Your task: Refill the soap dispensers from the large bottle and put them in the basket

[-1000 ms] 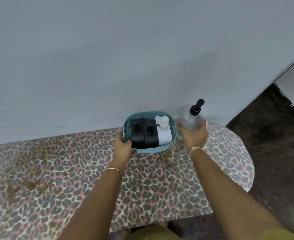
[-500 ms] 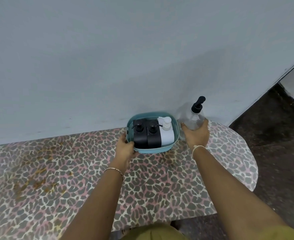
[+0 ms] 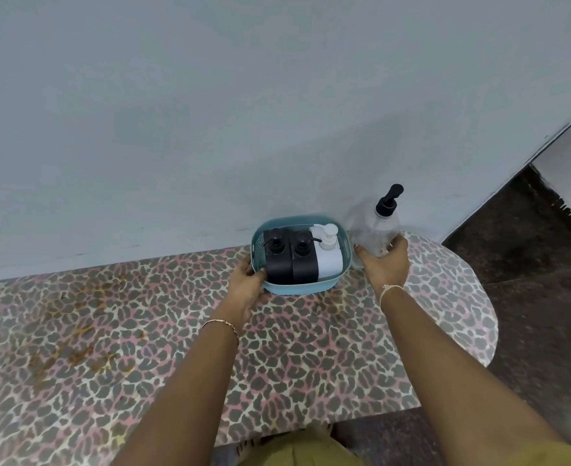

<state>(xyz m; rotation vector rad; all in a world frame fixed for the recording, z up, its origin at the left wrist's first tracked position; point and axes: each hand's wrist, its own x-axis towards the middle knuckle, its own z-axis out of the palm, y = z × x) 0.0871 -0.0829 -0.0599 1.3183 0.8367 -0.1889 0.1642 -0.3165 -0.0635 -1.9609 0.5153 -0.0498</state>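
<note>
I see the left hand (image 3: 247, 284) gripping the left end of the basket (image 3: 306, 288), its fingertips hidden past the rim. Two black dispensers (image 3: 279, 267) and a white dispenser (image 3: 329, 262) stand inside, their bases hidden by the wall. Just right, the right hand (image 3: 385, 265) wraps the base of the large bottle (image 3: 376, 227) at the far edge of the table (image 3: 311, 348). I cannot make out the fill level.

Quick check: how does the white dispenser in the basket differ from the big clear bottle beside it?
The white dispenser is opaque with a white pump; the large clear bottle is see-through with a black pump. The dispenser stands inside the basket; the bottle stands outside, on its right. The right hand holds the bottle; no hand touches the dispenser. Both are upright with pumps on.
</note>
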